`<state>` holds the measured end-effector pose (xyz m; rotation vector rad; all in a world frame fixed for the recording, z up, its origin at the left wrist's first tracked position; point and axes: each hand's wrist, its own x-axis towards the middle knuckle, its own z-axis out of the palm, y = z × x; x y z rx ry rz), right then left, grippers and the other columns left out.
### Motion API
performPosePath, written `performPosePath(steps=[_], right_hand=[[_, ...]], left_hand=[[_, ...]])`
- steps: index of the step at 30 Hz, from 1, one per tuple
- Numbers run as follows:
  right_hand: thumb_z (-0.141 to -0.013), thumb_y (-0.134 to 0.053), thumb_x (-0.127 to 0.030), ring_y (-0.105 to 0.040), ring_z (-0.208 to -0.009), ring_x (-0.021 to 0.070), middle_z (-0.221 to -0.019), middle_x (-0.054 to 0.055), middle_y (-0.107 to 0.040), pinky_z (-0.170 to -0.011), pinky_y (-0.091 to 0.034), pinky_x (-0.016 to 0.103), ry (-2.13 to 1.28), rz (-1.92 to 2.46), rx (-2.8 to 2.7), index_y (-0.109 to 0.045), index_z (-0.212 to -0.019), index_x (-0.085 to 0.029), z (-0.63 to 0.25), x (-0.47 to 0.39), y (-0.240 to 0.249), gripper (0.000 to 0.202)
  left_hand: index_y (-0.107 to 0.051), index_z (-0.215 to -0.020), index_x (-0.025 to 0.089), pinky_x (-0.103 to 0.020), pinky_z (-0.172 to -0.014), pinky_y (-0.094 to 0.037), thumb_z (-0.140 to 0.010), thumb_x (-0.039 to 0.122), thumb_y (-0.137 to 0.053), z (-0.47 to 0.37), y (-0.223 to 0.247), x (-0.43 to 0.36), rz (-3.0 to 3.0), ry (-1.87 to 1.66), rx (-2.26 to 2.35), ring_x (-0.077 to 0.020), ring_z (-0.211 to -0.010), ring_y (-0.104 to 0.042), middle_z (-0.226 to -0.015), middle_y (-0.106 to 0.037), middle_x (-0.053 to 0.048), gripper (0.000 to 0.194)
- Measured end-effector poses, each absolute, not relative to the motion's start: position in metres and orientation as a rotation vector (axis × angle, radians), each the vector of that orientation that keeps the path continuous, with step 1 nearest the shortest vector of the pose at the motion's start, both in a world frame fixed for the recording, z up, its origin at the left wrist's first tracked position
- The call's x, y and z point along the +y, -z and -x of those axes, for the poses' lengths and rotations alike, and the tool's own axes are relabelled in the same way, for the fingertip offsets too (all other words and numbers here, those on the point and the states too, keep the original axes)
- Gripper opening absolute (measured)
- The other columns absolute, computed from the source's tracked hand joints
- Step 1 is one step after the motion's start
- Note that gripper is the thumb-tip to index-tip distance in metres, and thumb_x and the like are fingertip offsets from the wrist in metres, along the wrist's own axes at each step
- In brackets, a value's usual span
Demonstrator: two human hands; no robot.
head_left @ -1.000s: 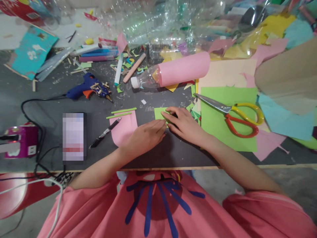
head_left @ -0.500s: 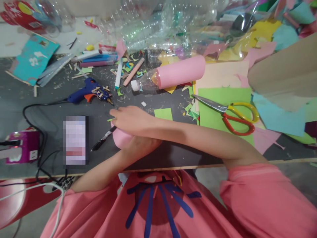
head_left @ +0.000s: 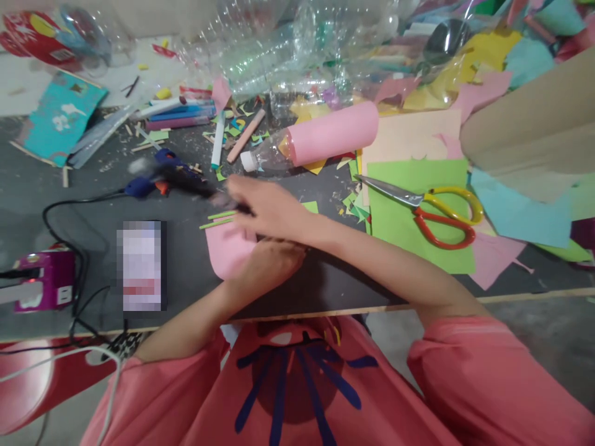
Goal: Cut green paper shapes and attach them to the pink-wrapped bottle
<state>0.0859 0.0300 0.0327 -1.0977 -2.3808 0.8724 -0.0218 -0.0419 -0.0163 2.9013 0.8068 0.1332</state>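
Observation:
My right hand [head_left: 267, 204] is closed on a black pen [head_left: 186, 183], blurred by motion, its far end over the blue glue gun [head_left: 139, 184]. Under and beside that hand lies a pink paper piece [head_left: 227, 251] with thin green strips [head_left: 218, 221] at its top edge. My left hand [head_left: 279, 260] rests at the pink piece's right side, below my right hand; its fingers are mostly hidden. A small green paper square [head_left: 310, 207] is partly covered by my right hand. Behind lies a plastic bottle wrapped in pink paper [head_left: 334, 133].
Open scissors [head_left: 421, 201] lie on green paper [head_left: 418, 260] at the right. A phone [head_left: 142, 266] and a purple box [head_left: 46, 282] with cables are at the left. Markers [head_left: 179, 118], paper scraps and clear plastic bottles [head_left: 302, 49] crowd the back.
My right hand has picked up the black pen from the table and moved up and right, off the pink piece's top left. More of the pink piece and its green strips shows.

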Motion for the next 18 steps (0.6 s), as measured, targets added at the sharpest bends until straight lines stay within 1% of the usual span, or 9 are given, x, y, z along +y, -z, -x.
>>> performPosePath(steps=[1, 3, 5, 7, 8, 10, 13, 15, 18], right_hand=[[-0.085, -0.053, -0.023, -0.051, -0.065, 0.0127, -0.078, -0.001, -0.057, -0.062, -0.039, 0.027, -0.893, 1.166, -2.207, -0.051, -0.086, -0.019, -0.101, 0.03, -0.026, 0.005], [-0.085, -0.051, -0.023, -0.042, -0.056, 0.0108, -0.061, -0.005, -0.045, -0.058, -0.037, 0.026, -1.021, 1.295, -1.872, -0.044, -0.076, -0.022, -0.129, 0.026, -0.01, 0.011], [-0.087, -0.048, -0.028, -0.039, -0.053, 0.0095, -0.058, -0.006, -0.04, -0.056, -0.036, 0.026, -1.134, 1.301, -1.592, -0.041, -0.069, -0.022, -0.153, 0.02, 0.005, 0.02], [-0.087, -0.052, -0.035, -0.037, -0.05, 0.0081, -0.057, -0.007, -0.038, -0.05, -0.033, 0.024, -1.148, 1.293, -1.445, -0.044, -0.068, -0.022, -0.17, 0.012, 0.015, 0.024], [-0.086, -0.054, -0.039, -0.038, -0.048, 0.0076, -0.056, -0.007, -0.039, -0.048, -0.033, 0.024, -1.204, 1.28, -1.427, -0.048, -0.071, -0.022, -0.176, 0.009, 0.018, 0.024], [-0.084, -0.058, -0.045, -0.046, -0.049, 0.0074, -0.06, -0.006, -0.049, -0.045, -0.035, 0.022, -1.306, 1.244, -1.411, -0.055, -0.08, -0.021, -0.182, 0.004, 0.021, 0.025], [-0.084, -0.06, -0.047, -0.061, -0.063, 0.0097, -0.072, -0.001, -0.064, -0.05, -0.044, 0.021, -1.342, 1.211, -1.401, -0.061, -0.091, -0.019, -0.184, 0.0, 0.021, 0.028], [-0.085, -0.06, -0.046, -0.064, -0.068, 0.0107, -0.074, 0.0, -0.067, -0.057, -0.049, 0.023, -1.35, 1.211, -1.407, -0.063, -0.091, -0.019, -0.183, -0.001, 0.022, 0.028], [-0.084, -0.06, -0.047, -0.065, -0.066, 0.0111, -0.072, 0.0, -0.068, -0.062, -0.053, 0.026, -1.383, 1.224, -1.38, -0.064, -0.089, -0.018, -0.182, -0.001, 0.024, 0.03]], left_hand=[[-0.053, -0.12, 0.01, -0.034, -0.091, -0.05, -0.091, 0.01, -0.043, 0.019, 0.012, -0.041, -2.94, -0.108, 0.806, -0.0228, -0.107, -0.062, -0.111, -0.066, -0.012, 0.031], [-0.052, -0.121, 0.009, -0.034, -0.094, -0.049, -0.091, 0.014, -0.045, 0.013, 0.005, -0.04, -2.969, -0.046, 0.866, -0.0228, -0.11, -0.06, -0.115, -0.064, -0.013, 0.032], [-0.052, -0.12, 0.007, -0.034, -0.099, -0.046, -0.09, 0.013, -0.044, 0.008, 0.001, -0.041, -2.996, -0.057, 0.88, -0.0226, -0.113, -0.058, -0.118, -0.063, -0.014, 0.031], [-0.054, -0.118, 0.005, -0.035, -0.101, -0.045, -0.089, 0.012, -0.045, 0.005, -0.003, -0.041, -3.026, -0.08, 0.858, -0.0229, -0.112, -0.058, -0.116, -0.064, -0.014, 0.031], [-0.054, -0.116, 0.004, -0.035, -0.1, -0.045, -0.088, 0.012, -0.045, 0.004, -0.004, -0.041, -3.035, -0.081, 0.85, -0.0234, -0.11, -0.058, -0.114, -0.064, -0.014, 0.03], [-0.056, -0.112, 0.004, -0.034, -0.095, -0.048, -0.088, 0.013, -0.047, 0.003, -0.005, -0.04, -3.034, -0.06, 0.852, -0.0242, -0.106, -0.06, -0.112, -0.064, -0.015, 0.027], [-0.056, -0.111, 0.004, -0.035, -0.091, -0.05, -0.09, 0.014, -0.046, 0.002, -0.005, -0.038, -2.998, -0.049, 0.858, -0.0242, -0.102, -0.061, -0.11, -0.064, -0.016, 0.026], [-0.053, -0.116, 0.005, -0.036, -0.092, -0.05, -0.091, 0.017, -0.045, 0.003, -0.003, -0.037, -2.961, -0.103, 0.852, -0.024, -0.103, -0.061, -0.109, -0.064, -0.015, 0.029], [-0.049, -0.121, 0.005, -0.037, -0.095, -0.051, -0.092, 0.019, -0.045, 0.004, 0.003, -0.037, -2.9, -0.226, 0.873, -0.0238, -0.106, -0.062, -0.11, -0.065, -0.015, 0.032]])
